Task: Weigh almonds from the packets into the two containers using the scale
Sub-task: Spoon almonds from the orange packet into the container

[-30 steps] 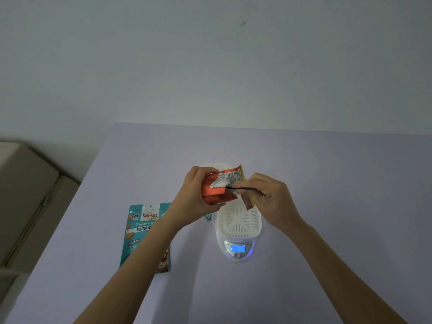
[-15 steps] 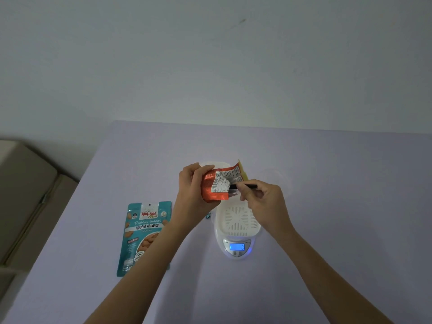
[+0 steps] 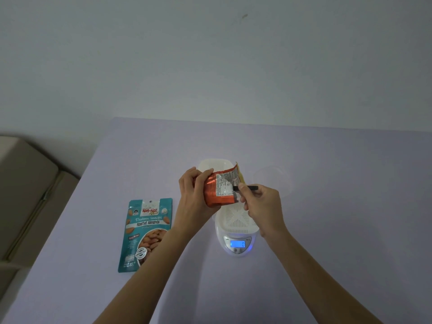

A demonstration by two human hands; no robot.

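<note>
The orange packet (image 3: 219, 190) was gripped by the left hand (image 3: 194, 195) mid-frame over the container (image 3: 238, 219), seemingly so the black tool (image 3: 251, 188) pinched by the right hand (image 3: 263, 205) could open it.

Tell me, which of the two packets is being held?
The orange foil packet, gripped by the left hand; the teal Roasted Almonds packet lies flat on the lilac table.
</note>
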